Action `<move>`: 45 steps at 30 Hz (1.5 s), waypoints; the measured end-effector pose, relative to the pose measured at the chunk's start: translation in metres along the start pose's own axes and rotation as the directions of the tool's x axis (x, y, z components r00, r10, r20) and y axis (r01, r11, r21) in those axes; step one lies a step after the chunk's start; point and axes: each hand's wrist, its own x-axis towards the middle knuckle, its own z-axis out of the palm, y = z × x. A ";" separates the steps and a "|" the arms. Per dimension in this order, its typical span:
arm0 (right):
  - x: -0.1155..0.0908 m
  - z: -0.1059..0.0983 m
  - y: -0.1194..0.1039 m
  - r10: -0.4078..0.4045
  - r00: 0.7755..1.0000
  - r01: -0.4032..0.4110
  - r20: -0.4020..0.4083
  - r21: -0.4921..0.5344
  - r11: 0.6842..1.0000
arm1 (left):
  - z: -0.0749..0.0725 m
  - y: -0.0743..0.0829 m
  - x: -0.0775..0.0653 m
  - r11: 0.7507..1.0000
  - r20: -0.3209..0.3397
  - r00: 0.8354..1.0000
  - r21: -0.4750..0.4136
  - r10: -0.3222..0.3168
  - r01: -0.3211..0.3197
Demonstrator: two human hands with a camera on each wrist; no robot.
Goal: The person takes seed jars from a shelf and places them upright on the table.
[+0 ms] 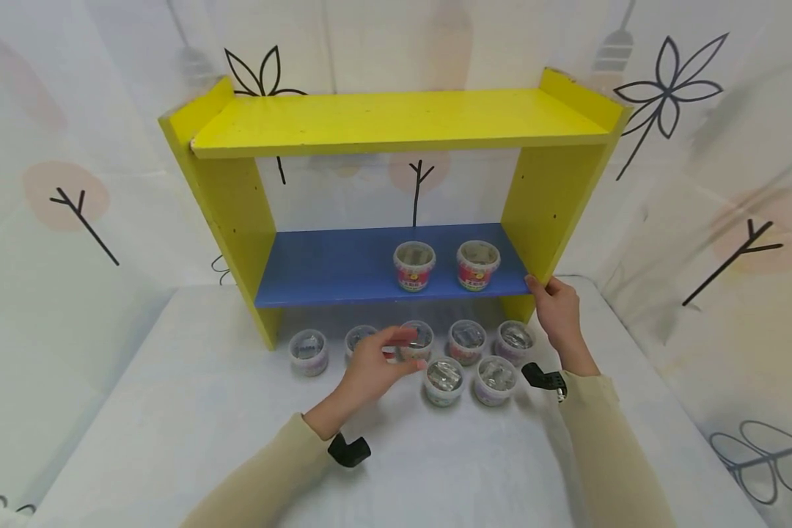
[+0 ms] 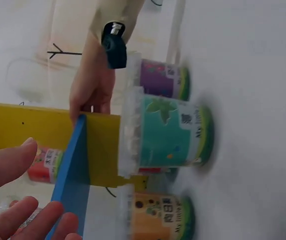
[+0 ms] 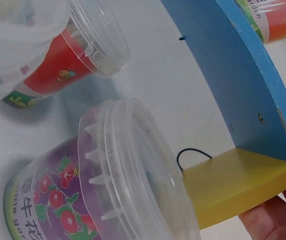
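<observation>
A yellow shelf unit point(image 1: 396, 121) with a blue lower board point(image 1: 333, 264) stands on the table. My right hand point(image 1: 557, 312) grips the edge of its right side panel, at the blue board's end. My left hand point(image 1: 372, 370), thumb spread from the fingers and nothing between them, hovers before the shelf, overlapping some lidded plastic tubs in the head view. A teal tub point(image 2: 168, 130) and an orange tub point(image 2: 155, 215) show their labels in the left wrist view. Close to my right hand stands a purple tub point(image 3: 57, 190). Two red-labelled tubs, left point(image 1: 414, 265) and right point(image 1: 478, 264), stand on the blue board.
Several tubs make a row below the blue board, from the leftmost tub point(image 1: 308, 352) to the rightmost tub point(image 1: 515, 342). Two more, a front tub point(image 1: 444, 381) and its neighbour tub point(image 1: 495, 380), stand nearer me. A patterned cloth wall point(image 1: 713, 183) surrounds the white table point(image 1: 237, 411).
</observation>
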 end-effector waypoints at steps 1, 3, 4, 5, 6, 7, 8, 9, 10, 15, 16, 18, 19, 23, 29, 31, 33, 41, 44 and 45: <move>0.000 0.000 0.000 0.000 1.000 0.000 0.000 0.000 1.000 | -0.004 0.002 0.002 1.000 -0.021 1.000 -0.003 0.011 -0.011; 0.000 0.000 0.000 0.000 1.000 0.000 0.001 -0.002 1.000 | -0.012 0.007 0.007 0.999 -0.072 0.997 0.001 0.032 -0.032; 0.000 -0.001 0.000 0.000 1.000 0.000 0.003 -0.001 1.000 | -0.016 0.010 0.009 0.999 -0.097 0.994 -0.005 0.042 -0.043; 0.000 -0.001 0.000 0.000 1.000 0.000 0.004 -0.002 1.000 | -0.020 0.012 0.011 0.998 -0.124 0.991 -0.004 0.055 -0.056; 0.000 -0.001 -0.001 0.000 1.000 0.000 0.004 -0.001 1.000 | -0.024 0.015 0.013 0.997 -0.149 0.986 -0.005 0.069 -0.071; 0.000 -0.001 -0.001 0.000 1.000 0.000 0.005 -0.001 1.000 | -0.027 0.017 0.015 0.996 -0.173 0.981 -0.007 0.084 -0.087; 0.000 -0.001 -0.001 -0.001 1.000 0.001 0.004 -0.001 1.000 | -0.030 0.019 0.017 0.995 -0.198 0.975 -0.003 0.101 -0.103; 0.000 -0.001 -0.001 -0.001 1.000 0.001 0.005 -0.002 1.000 | -0.033 0.021 0.019 0.993 -0.220 0.968 0.000 0.118 -0.121; 0.000 -0.001 -0.001 -0.001 1.000 0.001 0.005 -0.002 1.000 | -0.037 0.023 0.021 0.991 -0.239 0.962 -0.003 0.130 -0.135; 0.000 -0.001 -0.001 0.001 1.000 -0.001 0.007 -0.006 1.000 | -0.050 0.031 0.032 0.983 -0.296 0.939 -0.004 0.173 -0.183; 0.000 -0.001 0.000 0.002 1.000 -0.002 0.007 -0.007 1.000 | -0.052 0.032 0.034 0.983 -0.300 0.938 0.002 0.175 -0.183; -0.001 -0.001 0.000 0.002 1.000 -0.002 0.006 -0.007 1.000 | -0.055 0.034 0.039 0.984 -0.302 0.937 0.023 0.173 -0.174; -0.001 -0.001 0.000 0.001 1.000 -0.001 0.005 -0.007 1.000 | -0.056 0.035 0.042 0.986 -0.300 0.939 0.030 0.167 -0.166; -0.001 -0.001 0.000 -0.003 1.000 0.003 0.000 -0.005 1.000 | -0.058 0.035 0.053 0.992 -0.256 0.959 0.038 0.122 -0.117; 0.000 -0.001 -0.001 0.000 1.000 0.000 0.000 -0.006 1.000 | -0.058 0.039 0.070 0.999 -0.165 0.985 -0.010 0.045 -0.047; -0.001 -0.001 -0.001 -0.002 1.000 0.002 0.001 -0.007 1.000 | -0.056 0.039 0.076 0.999 -0.156 0.987 -0.024 0.036 -0.040; -0.001 -0.001 -0.001 -0.005 1.000 0.005 -0.003 -0.006 1.000 | -0.055 0.039 0.079 0.999 -0.144 0.989 -0.036 0.026 -0.032; -0.002 0.001 -0.002 0.000 1.000 0.000 -0.021 -0.002 1.000 | -0.051 0.039 0.092 0.997 -0.111 0.994 -0.065 0.023 -0.031; -0.001 0.001 -0.002 0.000 1.000 0.000 -0.023 -0.003 1.000 | -0.049 0.038 0.095 0.996 -0.102 0.994 -0.078 0.028 -0.036; -0.001 0.000 -0.002 0.000 1.000 0.000 -0.025 -0.004 1.000 | -0.048 0.038 0.096 0.996 -0.101 0.994 -0.082 0.030 -0.038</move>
